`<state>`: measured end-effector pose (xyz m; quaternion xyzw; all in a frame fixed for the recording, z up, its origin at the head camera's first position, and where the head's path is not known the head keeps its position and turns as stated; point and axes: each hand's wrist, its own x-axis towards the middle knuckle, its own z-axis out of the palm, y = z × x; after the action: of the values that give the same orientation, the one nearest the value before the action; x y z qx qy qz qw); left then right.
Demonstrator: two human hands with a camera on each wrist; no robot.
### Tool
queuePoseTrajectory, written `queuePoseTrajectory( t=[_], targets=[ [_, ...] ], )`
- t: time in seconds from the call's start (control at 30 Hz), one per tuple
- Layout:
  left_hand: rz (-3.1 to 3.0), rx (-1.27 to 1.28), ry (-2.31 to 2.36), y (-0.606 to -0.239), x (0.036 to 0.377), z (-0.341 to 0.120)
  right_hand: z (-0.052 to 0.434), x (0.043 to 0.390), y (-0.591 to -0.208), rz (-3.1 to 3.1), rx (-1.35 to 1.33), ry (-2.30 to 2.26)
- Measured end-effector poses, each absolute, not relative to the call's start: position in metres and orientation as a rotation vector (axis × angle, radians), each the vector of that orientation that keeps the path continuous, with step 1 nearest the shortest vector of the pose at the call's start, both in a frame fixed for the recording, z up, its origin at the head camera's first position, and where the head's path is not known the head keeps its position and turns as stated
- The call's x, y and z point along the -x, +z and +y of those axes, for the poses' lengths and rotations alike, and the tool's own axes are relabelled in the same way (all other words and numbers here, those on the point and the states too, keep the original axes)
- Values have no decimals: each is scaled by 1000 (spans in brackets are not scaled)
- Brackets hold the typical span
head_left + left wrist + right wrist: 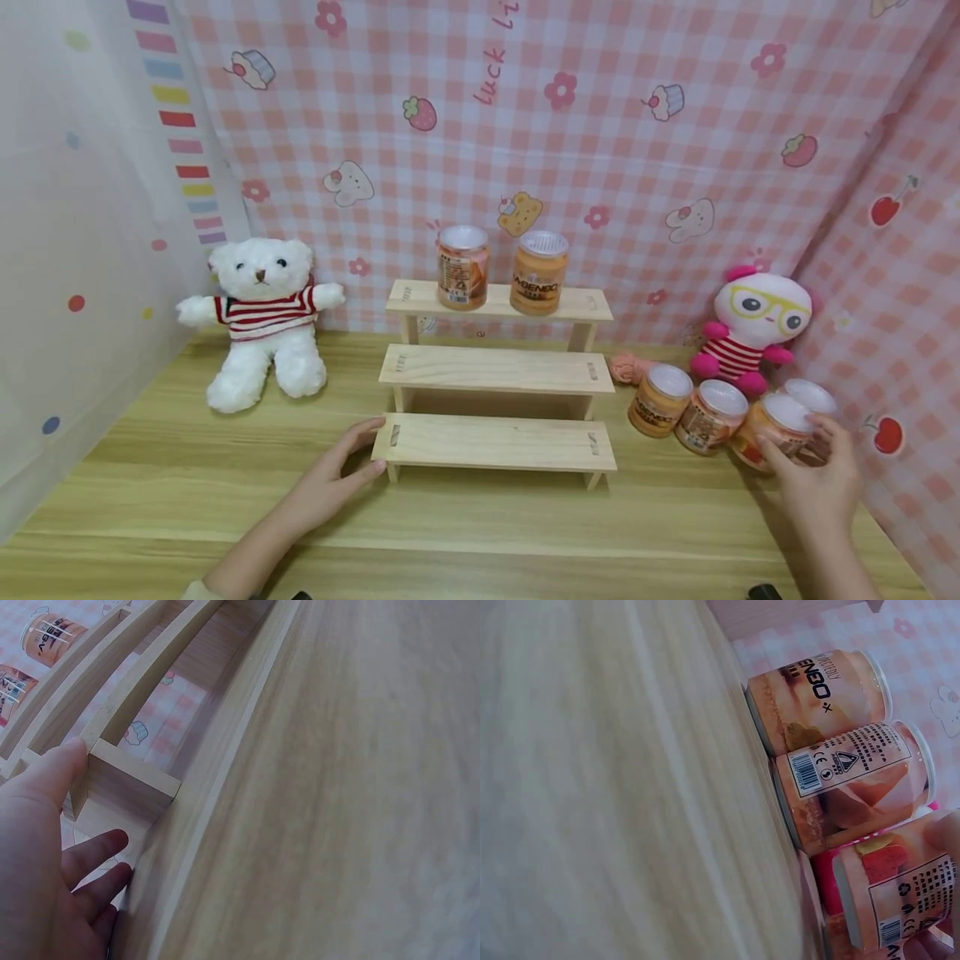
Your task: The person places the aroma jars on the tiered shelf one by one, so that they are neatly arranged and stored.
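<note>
A three-step wooden stand (495, 442) is in the middle of the table. My left hand (337, 475) holds the left end of its lowest step, thumb at the front corner and index finger at the back one. The other fingers curl loosely beside the stand's leg (131, 780). My right hand (821, 479) grips an orange-labelled jar (776, 429) with a clear lid, thumb on the near side. In the right wrist view this jar (900, 889) is tilted, its base slightly off the table. Another jar (810, 396) is partly hidden behind it.
Two like jars stand to the left of the held one, one (711, 417) nearer and one (660, 400) farther. Two more, a left jar (462, 271) and a right jar (538, 279), stand on the top step. A white bear (270, 325) and a pink plush (750, 333) sit at the back.
</note>
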<state>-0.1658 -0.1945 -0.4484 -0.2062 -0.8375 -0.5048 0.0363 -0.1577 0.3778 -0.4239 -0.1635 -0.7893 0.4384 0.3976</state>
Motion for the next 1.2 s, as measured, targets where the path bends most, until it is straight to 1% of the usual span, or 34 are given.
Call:
queuePoseTrajectory(
  t=[0.33,0.5,0.97,1.2],
  targets=[
    [-2567,643,-1541,-447,165,-194,372,152,-404,-1973,333,994],
    [-2569,640,-1544,-448,165,-194,368,150,-392,-1942,294,1006],
    [-2566,644,-1541,-448,165,-194,344,138,-360,-1968,352,1087],
    [-2563,656,-1538,-447,165,-194,324,134,-351,-1935,171,1130]
  ],
)
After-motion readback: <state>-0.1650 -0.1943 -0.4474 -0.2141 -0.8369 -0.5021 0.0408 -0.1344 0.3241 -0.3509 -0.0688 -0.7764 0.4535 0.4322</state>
